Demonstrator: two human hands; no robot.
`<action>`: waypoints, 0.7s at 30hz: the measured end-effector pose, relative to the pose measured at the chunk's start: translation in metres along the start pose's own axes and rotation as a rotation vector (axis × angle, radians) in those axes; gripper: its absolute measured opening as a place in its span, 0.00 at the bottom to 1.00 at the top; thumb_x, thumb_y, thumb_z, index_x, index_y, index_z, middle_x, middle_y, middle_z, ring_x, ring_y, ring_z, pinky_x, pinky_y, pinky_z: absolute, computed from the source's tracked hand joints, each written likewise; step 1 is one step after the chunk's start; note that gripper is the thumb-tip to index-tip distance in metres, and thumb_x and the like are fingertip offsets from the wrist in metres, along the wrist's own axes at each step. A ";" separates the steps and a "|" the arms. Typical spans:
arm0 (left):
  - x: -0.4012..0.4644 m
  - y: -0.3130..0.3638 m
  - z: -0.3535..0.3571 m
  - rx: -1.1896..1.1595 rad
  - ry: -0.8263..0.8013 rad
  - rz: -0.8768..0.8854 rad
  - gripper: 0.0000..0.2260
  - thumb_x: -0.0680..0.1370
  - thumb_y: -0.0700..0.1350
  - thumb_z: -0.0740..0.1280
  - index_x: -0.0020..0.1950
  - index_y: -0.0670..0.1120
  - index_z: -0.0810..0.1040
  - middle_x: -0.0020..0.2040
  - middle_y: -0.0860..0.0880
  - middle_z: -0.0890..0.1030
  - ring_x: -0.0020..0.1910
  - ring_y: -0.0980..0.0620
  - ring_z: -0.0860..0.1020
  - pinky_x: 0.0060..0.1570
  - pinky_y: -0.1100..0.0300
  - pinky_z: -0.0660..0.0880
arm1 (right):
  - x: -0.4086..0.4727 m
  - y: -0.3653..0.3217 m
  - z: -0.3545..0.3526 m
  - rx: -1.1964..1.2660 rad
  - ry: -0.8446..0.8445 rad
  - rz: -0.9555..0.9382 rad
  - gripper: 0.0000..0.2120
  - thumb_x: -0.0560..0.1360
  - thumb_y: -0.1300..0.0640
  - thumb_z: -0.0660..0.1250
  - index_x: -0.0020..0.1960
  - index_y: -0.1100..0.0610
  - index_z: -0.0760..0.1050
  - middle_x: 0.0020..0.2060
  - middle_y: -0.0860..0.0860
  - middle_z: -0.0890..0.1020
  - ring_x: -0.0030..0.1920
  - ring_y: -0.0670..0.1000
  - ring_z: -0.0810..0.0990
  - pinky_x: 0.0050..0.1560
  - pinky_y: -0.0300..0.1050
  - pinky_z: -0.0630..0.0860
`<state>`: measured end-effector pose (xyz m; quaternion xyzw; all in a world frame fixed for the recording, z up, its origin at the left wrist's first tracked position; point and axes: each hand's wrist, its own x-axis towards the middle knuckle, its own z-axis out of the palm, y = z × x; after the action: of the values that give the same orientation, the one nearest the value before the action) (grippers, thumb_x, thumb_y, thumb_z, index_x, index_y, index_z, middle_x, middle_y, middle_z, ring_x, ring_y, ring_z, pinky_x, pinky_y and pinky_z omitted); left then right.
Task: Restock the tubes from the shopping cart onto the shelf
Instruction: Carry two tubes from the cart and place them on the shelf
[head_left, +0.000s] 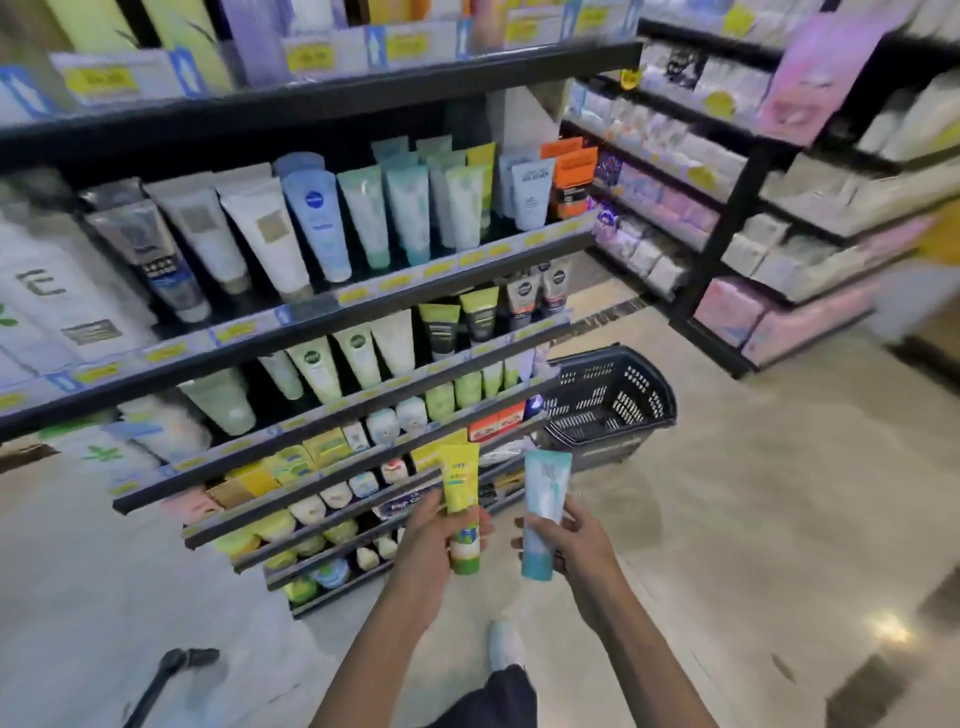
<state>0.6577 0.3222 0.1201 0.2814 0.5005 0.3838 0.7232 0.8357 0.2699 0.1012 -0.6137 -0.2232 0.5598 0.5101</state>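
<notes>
Two tubes are in hand: the left hand (434, 540) has its fingers closed around a yellow-green tube (461, 506), and the right hand (569, 540) has its fingers closed around a teal tube (542, 512), both held upright with caps down. They sit side by side, slightly apart, before the lower tiers of the shelf (332, 312). A black basket (605, 402) stands on the floor beyond them, at the shelf's end.

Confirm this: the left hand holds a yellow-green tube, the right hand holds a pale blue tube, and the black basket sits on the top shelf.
Wrong on the basket. The head view shows the black basket on the floor at the end of the shelves, not on the top shelf. The rest stands: left hand holds the yellow-green tube, right hand the pale blue tube.
</notes>
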 end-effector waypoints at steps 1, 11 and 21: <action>0.009 0.003 0.011 -0.002 -0.004 0.002 0.15 0.75 0.31 0.70 0.60 0.40 0.78 0.46 0.39 0.86 0.40 0.43 0.84 0.42 0.52 0.80 | 0.010 -0.008 -0.005 0.003 0.004 -0.006 0.16 0.76 0.62 0.74 0.62 0.54 0.78 0.51 0.58 0.87 0.48 0.67 0.87 0.51 0.60 0.83; 0.104 0.044 0.099 -0.083 -0.049 0.048 0.16 0.73 0.33 0.72 0.60 0.42 0.78 0.51 0.38 0.85 0.41 0.43 0.83 0.39 0.54 0.81 | 0.120 -0.118 -0.041 -0.052 -0.030 -0.113 0.19 0.72 0.57 0.78 0.61 0.56 0.80 0.51 0.57 0.87 0.46 0.55 0.85 0.48 0.55 0.81; 0.159 0.090 0.149 0.023 0.051 0.214 0.15 0.75 0.33 0.73 0.59 0.44 0.79 0.53 0.41 0.86 0.52 0.40 0.85 0.61 0.39 0.77 | 0.209 -0.192 -0.044 -0.049 -0.171 -0.181 0.13 0.77 0.61 0.73 0.61 0.54 0.80 0.50 0.55 0.87 0.46 0.54 0.85 0.44 0.49 0.81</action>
<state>0.8052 0.5005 0.1611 0.3316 0.4901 0.4604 0.6617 0.9900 0.5025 0.1668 -0.5532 -0.3340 0.5561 0.5227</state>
